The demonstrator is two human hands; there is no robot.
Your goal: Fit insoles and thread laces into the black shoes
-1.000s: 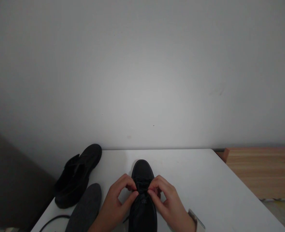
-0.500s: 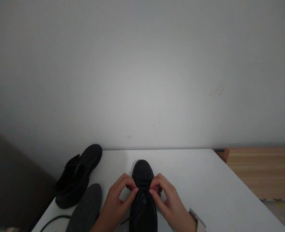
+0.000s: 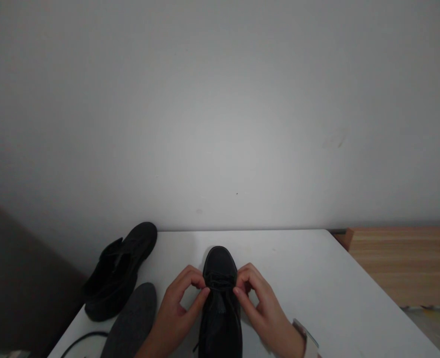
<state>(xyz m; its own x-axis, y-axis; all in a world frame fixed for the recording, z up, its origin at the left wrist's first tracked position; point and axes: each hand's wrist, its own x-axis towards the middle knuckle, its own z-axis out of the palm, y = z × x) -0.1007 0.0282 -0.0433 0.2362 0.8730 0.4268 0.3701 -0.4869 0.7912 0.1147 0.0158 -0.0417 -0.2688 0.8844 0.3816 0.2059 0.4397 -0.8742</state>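
Observation:
A black lace-up shoe (image 3: 219, 261) lies on the white table, toe pointing away from me. My left hand (image 3: 182, 303) is at the left side of its lacing, thumb and forefinger pinched on the black shoelace (image 3: 220, 286). On the opposite side my right hand (image 3: 259, 306) pinches the lace in the same way, with a watch (image 3: 305, 332) on that wrist. The lace runs across the front of the opening between the two pinches. Part of a lace end shows low at the shoe's left side.
At the left of the white table (image 3: 298, 278) rests a second black shoe (image 3: 121, 273). Nearer me lie a dark grey insole (image 3: 134, 318) and a black cord (image 3: 83, 338). A pale wall (image 3: 235, 124) rises behind. Wooden boards (image 3: 402, 263) show beyond the right edge.
Both hands have moved slightly apart, the left to the left and the right to the right, still pinching. The loose lace end at the shoe's left has shifted nearer me.

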